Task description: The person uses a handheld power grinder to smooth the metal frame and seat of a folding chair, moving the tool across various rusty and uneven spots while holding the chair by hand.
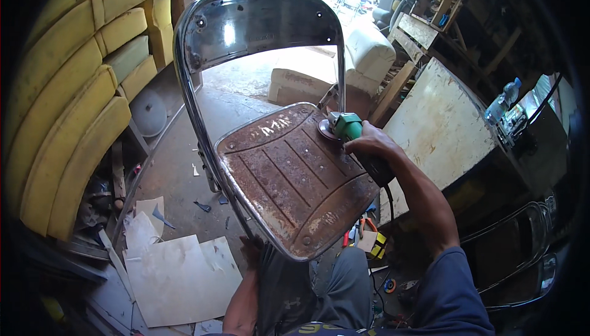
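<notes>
My right hand (pixel 369 140) grips a green angle grinder (pixel 349 126) with a dark body and cord; its disc (pixel 326 131) is at the back right of a rusty metal chair seat (pixel 283 182), which has pressed grooves and patches of pale paint. The folding chair has a shiny tubular frame and a dark metal backrest (pixel 258 29). My left hand (pixel 249 251), partly in shadow below the seat's front left corner, is closed around a tube of the chair frame.
Yellow cushions (pixel 67 115) are stacked left, pale sheets (pixel 172 281) lie on the floor, a white armchair (pixel 362 59) stands behind. A rusty white board (pixel 436 127), metal chair frames (pixel 522 244) and wooden scraps are at right. Small tools (pixel 369 238) lie below the seat.
</notes>
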Demonstrator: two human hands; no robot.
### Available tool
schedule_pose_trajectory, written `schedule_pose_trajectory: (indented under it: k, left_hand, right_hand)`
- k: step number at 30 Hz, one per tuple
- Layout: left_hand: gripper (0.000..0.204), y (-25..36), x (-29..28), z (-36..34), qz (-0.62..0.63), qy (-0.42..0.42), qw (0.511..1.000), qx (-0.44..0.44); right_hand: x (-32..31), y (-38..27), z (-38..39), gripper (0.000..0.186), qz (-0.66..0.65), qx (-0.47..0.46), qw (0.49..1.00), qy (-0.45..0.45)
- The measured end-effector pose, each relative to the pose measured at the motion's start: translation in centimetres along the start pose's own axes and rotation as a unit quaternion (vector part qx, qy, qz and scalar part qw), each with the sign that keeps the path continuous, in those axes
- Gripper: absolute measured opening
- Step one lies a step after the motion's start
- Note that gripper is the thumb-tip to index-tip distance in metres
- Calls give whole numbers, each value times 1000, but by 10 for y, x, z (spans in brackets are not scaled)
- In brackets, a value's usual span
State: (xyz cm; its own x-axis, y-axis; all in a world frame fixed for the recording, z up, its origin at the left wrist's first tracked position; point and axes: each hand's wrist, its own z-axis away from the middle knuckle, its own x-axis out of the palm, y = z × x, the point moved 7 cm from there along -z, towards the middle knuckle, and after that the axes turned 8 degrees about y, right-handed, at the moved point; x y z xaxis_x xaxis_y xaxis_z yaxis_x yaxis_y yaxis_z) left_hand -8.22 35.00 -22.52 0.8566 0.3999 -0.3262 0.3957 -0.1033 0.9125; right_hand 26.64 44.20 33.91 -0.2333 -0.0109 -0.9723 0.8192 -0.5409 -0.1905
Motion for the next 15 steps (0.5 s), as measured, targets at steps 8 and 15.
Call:
schedule_pose_trajectory:
  k: [8, 15]
  left_hand:
    - [39, 81, -33, -10, -35, -37, 999, -9]
    - [42, 94, -36, -14, -53, -23, 997, 50]
  right_hand:
    - [13, -40, -25, 91, 8, -8, 1000, 22]
    - [14, -87, -57, 94, -2, -18, 1000, 15]
